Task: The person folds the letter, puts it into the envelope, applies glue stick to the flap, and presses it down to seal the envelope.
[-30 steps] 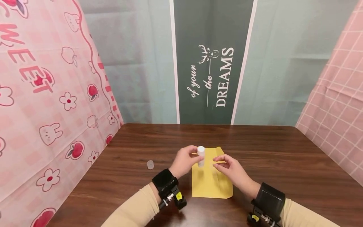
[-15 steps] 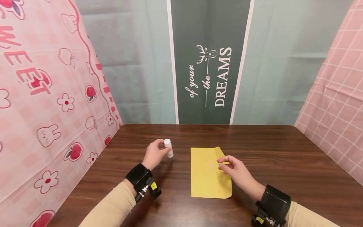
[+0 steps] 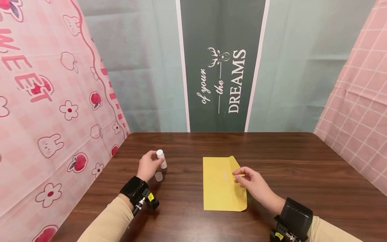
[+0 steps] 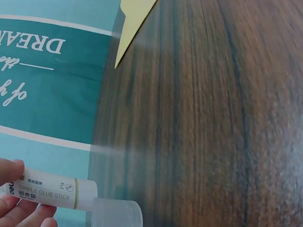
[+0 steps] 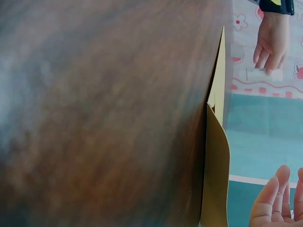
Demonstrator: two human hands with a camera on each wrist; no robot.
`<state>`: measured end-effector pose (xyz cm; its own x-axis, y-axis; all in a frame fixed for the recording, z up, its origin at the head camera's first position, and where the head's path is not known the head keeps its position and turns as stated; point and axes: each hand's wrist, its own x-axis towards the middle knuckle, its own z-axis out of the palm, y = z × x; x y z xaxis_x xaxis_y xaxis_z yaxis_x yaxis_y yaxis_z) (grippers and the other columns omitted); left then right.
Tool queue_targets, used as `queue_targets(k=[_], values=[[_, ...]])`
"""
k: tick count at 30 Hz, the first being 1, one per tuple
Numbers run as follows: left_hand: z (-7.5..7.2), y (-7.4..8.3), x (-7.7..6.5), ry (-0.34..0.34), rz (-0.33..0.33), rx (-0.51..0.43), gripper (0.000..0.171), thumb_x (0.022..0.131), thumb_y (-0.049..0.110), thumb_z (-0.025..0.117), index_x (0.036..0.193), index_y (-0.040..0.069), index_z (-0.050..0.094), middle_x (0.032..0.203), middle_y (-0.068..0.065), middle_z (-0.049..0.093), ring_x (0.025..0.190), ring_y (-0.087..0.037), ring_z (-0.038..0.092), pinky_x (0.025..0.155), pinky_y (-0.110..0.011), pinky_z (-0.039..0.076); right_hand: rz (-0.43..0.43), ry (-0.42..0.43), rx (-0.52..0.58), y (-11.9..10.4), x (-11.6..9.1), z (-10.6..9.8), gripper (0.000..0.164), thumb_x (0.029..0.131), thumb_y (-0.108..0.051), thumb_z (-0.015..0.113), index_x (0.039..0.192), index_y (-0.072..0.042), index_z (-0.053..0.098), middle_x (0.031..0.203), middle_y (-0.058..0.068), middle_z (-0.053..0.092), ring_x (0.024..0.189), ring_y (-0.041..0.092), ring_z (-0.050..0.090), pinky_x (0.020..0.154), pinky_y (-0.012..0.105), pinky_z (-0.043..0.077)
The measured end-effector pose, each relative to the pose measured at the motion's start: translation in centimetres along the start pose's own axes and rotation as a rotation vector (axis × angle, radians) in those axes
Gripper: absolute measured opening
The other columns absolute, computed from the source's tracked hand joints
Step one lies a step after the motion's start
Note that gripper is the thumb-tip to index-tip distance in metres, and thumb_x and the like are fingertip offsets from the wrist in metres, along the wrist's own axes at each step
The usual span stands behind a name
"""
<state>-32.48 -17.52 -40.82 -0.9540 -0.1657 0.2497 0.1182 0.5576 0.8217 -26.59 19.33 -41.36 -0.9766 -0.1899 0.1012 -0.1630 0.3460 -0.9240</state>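
My left hand [image 3: 149, 165] pinches a white glue stick [image 3: 163, 162] between thumb and fingers, at the left of the table. Its label reads "SIMPLE GLUE STICK" in the left wrist view, where one end overlaps the clear cap [image 4: 118, 213]. In the head view that cap stands on the tabletop just in front of the stick. A yellow envelope [image 3: 216, 188] lies to the right, its flap raised a little along the right side. Over the flap hovers my right hand [image 3: 252, 181], fingers loosely bent and holding nothing. Faint whitish marks show beside the flap crease.
The dark wood-grain table [image 3: 181, 222] runs back to a green curtain [image 3: 145, 67] with printed lettering. A pink patterned cloth [image 3: 60, 141] hangs at the left, and a pink checked one [image 3: 356, 101] at the right.
My left hand has carried the glue stick leftward from above the envelope to beside the clear cap. The right hand has drawn back slightly to the right and stays by the flap.
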Motion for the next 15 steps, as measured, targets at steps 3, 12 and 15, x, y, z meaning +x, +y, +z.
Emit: queue_targets(k=[3, 12, 15], values=[[-0.05, -0.32, 0.03, -0.009, -0.022, 0.015, 0.03, 0.083, 0.013, 0.068, 0.104, -0.006, 0.058, 0.105, -0.023, 0.063, 0.096, -0.033, 0.062, 0.083, -0.044, 0.048, 0.009, -0.014, 0.012, -0.09, -0.12, 0.01, 0.023, 0.092, -0.011, 0.059, 0.108, 0.006, 0.056, 0.105, 0.02, 0.061, 0.089, 0.028, 0.06, 0.072, 0.029, 0.05], [0.06, -0.5, -0.23, -0.024, -0.06, 0.049, 0.03, 0.083, 0.011, 0.068, 0.104, -0.007, 0.058, 0.101, -0.021, 0.063, 0.094, -0.033, 0.063, 0.08, -0.043, 0.049, 0.01, -0.032, 0.026, -0.03, -0.22, -0.2, 0.021, 0.092, -0.01, 0.059, 0.107, 0.005, 0.057, 0.103, 0.02, 0.061, 0.087, 0.025, 0.061, 0.07, 0.031, 0.05], [0.08, -0.55, -0.3, -0.023, -0.06, 0.047, 0.029, 0.083, 0.011, 0.068, 0.103, -0.007, 0.057, 0.1, -0.022, 0.064, 0.095, -0.034, 0.063, 0.08, -0.043, 0.049, 0.002, -0.04, 0.027, -0.01, -0.25, -0.23, 0.02, 0.092, -0.01, 0.059, 0.106, 0.005, 0.057, 0.102, 0.02, 0.061, 0.087, 0.026, 0.061, 0.07, 0.032, 0.049]])
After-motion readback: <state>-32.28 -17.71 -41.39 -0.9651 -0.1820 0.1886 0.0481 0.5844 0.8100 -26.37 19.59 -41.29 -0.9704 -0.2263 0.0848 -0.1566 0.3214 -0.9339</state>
